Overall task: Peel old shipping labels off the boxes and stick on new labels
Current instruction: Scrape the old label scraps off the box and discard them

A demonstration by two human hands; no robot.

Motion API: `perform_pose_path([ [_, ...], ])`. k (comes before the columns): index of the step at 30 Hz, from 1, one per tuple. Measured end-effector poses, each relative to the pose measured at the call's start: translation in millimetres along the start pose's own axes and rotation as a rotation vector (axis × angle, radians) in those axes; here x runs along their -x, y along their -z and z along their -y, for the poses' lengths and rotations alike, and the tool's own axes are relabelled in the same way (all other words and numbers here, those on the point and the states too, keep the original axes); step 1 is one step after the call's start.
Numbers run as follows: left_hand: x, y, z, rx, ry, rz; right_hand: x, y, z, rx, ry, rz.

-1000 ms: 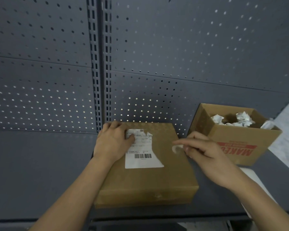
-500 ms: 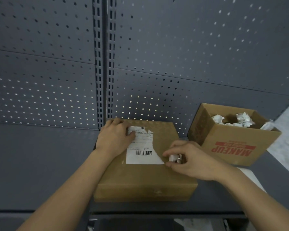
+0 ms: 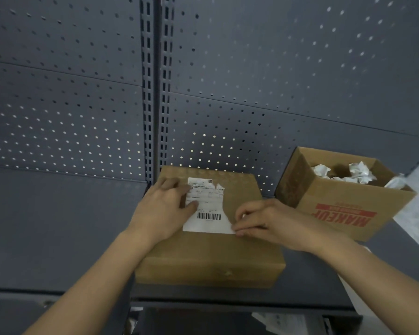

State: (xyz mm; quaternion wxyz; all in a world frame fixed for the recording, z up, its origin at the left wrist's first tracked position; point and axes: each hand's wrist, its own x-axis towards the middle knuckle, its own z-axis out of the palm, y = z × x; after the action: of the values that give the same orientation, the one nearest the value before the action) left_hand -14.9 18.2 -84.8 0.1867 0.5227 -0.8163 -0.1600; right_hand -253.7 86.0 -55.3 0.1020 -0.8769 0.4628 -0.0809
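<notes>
- A closed brown box is sitting on a dark grey shelf, against a perforated back wall.
- A white label is lying on the box's top, its upper right part torn away. It is showing a barcode near the bottom; the small print is too fine to read.
- The left hand is pressing flat, fingers spread, on the box top and the label's left edge.
- The right hand is curling its fingertips together, pinching the label's lower right corner.
- An open box is standing just right, showing "MAKEUP" in red, upside down.
- Crumpled paper is lying inside it.
</notes>
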Motion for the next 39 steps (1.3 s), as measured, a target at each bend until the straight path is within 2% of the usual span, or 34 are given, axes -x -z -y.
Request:
perform_pose_path([
  [6, 2, -3, 0, 0.000, 0.025, -0.036, 1, -8, -2, 0.107, 0.081, -0.044],
  [17, 0, -6, 3, -0.013, 0.039, -0.042, -3, -15, 6, 0.130, -0.055, -0.041],
  [23, -1, -8, 5, -0.001, 0.043, -0.049, -11, -16, 12, -0.048, -0.143, -0.088],
  [27, -2, -8, 6, 0.005, 0.040, -0.054, -5, -7, 0, -0.147, -0.205, -0.031],
  [30, -2, -8, 7, 0.010, 0.034, -0.053, -2, -6, -3, -0.124, -0.198, 0.000],
  [34, -3, -5, 8, 0.079, 0.000, -0.036, -6, -11, 1, -0.098, -0.157, -0.063],
  [37, -3, 5, 17, 0.230, -0.003, 0.026, -10, -14, 3, -0.090, -0.148, -0.094],
  [39, 0, 6, 26, 0.226, -0.019, 0.074, -10, -15, 3, -0.094, -0.150, -0.102],
])
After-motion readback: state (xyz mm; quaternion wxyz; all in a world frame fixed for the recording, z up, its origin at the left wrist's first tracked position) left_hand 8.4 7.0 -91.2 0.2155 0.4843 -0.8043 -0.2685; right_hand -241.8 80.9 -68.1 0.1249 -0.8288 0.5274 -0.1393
